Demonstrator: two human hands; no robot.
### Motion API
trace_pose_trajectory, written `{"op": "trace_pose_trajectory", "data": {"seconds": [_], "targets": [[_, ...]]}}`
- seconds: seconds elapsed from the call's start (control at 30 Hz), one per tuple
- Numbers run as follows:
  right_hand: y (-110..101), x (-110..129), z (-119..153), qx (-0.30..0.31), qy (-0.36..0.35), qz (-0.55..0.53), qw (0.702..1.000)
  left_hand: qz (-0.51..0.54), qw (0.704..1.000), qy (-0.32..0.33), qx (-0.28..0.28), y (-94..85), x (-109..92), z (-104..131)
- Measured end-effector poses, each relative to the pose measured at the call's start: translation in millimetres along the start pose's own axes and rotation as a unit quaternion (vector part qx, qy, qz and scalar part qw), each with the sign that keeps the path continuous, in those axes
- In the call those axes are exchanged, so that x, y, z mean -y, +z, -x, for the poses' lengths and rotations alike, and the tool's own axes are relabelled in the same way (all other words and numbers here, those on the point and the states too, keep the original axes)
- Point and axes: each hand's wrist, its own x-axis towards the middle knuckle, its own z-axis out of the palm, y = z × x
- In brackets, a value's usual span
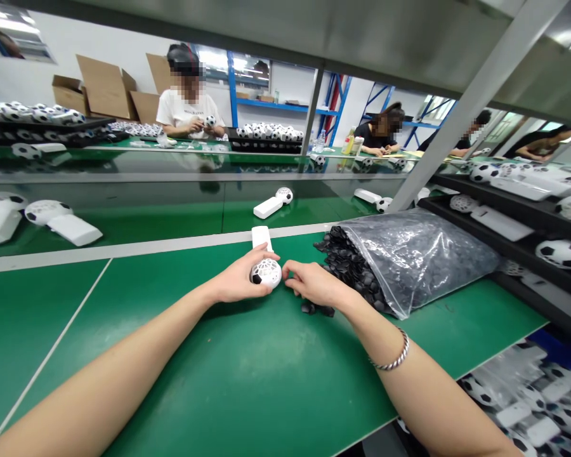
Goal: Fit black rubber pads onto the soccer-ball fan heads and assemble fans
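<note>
**Left hand [240, 276] wraps the ball piece [270, 273], right hand [314, 282] close in at three o'clock!**

Dead centre of our clock, over the green table [247, 368], is that piece: its football head sits in the left hand's grasp, fingers round the far side, thumb along the near side, white handle [261, 236] pointing to twelve. And here's the right hand, fingers curled in, tips bunched just beside the head; whether anything small is pinched there, I cannot tell. A twisted bracelet [402, 358] rings that arm, out at four.

Further along three o'clock, a mound of black bits [349, 266] spills from the mouth of a clear bag [423, 247], a few strays [316, 309] lying at four, by the right hand. Past the bag, between two and three, black trays [523, 206] carry more white pieces.

Up to twelve, beyond the pale strip [171, 244], a second piece [273, 204] lies on the glossy belt [181, 212]; two others sit between nine and ten. Across the way, at eleven, a co-worker in white [188, 108] holds a piece; between one and two, another in black [378, 133] leans forward, hands together.
</note>
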Motion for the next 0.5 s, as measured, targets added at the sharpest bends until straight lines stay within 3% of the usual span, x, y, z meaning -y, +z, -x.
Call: {"op": "trace_pose_trajectory", "data": {"seconds": [0.2,0.33,0.43,0.5], "targets": [[-2.4,1.6,-4.3,-0.053,0.051,-0.219,0.973,0.008,1.000,0.004,-0.007,-0.2,4.2,-0.8],[-2.0,2.0,-5.7,-0.024,0.053,-0.304,0.951,0.010,1.000,0.020,-0.010,-0.1,5.9,-1.6],[-1.7,2.1,-5.6,-0.014,0.022,-0.275,0.961,0.018,0.999,0.039,-0.023,3.5,4.7,-1.7],[-2.2,1.5,-5.4,-0.049,-0.015,-0.205,0.977,0.028,0.998,0.037,-0.047,7.6,3.3,-2.0]]}}
